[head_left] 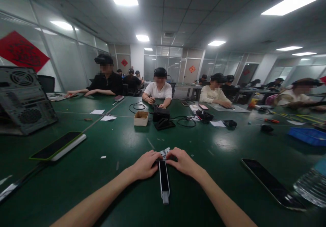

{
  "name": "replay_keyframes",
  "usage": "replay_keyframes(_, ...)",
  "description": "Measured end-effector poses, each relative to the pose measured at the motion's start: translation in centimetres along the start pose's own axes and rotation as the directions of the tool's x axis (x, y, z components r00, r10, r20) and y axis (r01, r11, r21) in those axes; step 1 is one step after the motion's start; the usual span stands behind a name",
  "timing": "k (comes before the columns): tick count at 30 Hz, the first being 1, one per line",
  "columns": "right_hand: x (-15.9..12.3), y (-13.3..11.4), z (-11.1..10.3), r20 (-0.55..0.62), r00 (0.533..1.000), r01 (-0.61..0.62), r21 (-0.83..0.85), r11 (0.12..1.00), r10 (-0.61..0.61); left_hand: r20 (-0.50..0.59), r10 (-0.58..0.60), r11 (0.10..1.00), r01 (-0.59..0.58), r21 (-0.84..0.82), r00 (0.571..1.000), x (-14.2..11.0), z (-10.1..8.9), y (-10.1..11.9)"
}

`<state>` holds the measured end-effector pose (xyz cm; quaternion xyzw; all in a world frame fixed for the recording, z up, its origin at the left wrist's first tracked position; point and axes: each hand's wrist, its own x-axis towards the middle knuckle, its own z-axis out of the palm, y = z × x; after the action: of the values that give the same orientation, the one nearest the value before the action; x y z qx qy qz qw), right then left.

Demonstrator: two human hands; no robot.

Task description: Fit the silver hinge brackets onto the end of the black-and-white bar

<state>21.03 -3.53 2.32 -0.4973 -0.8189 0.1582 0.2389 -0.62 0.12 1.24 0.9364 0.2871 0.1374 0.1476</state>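
A long, slim black-and-white device (164, 179) lies on the green workbench (102, 183) straight ahead of me, its far end fitted with a small perforated metal bracket (165, 152). My left hand (145, 165) grips the device near that bracket from the left. From the other side, my right hand (182, 162) holds the same end, its fingers curling over the top. The two hands nearly meet, and they hide part of the bracket. The device's near end sticks out toward me, uncovered.
A smartphone in a green-edged case (56, 146) lies to my left, and a dark phone (272, 183) to my right. Beyond stand a computer chassis (25, 99), a small cardboard box (141, 118), cables, papers, a blue tray (308, 136) and a plastic bottle (312, 186). Several co-workers sit around the bench.
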Motion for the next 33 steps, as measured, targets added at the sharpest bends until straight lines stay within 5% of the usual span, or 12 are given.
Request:
replay_keyframes(5,-0.2,0.9,-1.2,-0.098,0.993,0.054,-0.159,0.986,-0.07,-0.014,0.009,1.0,-0.009,0.021,1.0,-0.1,0.1,-0.1)
replay_keyframes(10,-0.7,4.4,-2.8,-0.186,0.983,-0.051,-0.312,0.949,-0.009,-0.05,0.015,1.0,-0.015,-0.01,0.999,0.2,0.5,-0.3)
replay_keyframes(19,-1.0,8.9,-1.9,-0.214,0.965,-0.2,-0.232,0.952,0.151,0.001,-0.01,1.0,0.01,-0.016,1.0,0.5,-0.2,-0.1)
replay_keyframes(27,-1.2,8.5,-1.6,-0.292,0.948,-0.198,-0.231,0.952,0.127,-0.089,0.048,0.996,-0.041,0.081,0.995,0.3,1.1,-0.6)
replay_keyframes(33,-0.8,6.7,-2.4,-0.19,0.98,-0.118,-0.293,0.949,0.064,-0.113,0.077,0.992,-0.065,0.109,0.991,0.3,1.4,-1.1)
